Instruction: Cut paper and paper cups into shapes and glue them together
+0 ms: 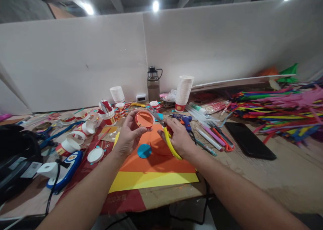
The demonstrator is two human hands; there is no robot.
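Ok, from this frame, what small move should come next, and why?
Probably a slight turn of the cut cup piece with the left hand, lining its rim up with the blades: the right hand holds the scissors right beside that rim, though whether they touch is unclear.

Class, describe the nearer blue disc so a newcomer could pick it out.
In the middle of the table, find the orange sheet lying over yellow paper. On it, just right of the left hand, lies a flat blue disc. It is nearer the person than the other blue piece, by the scissors.
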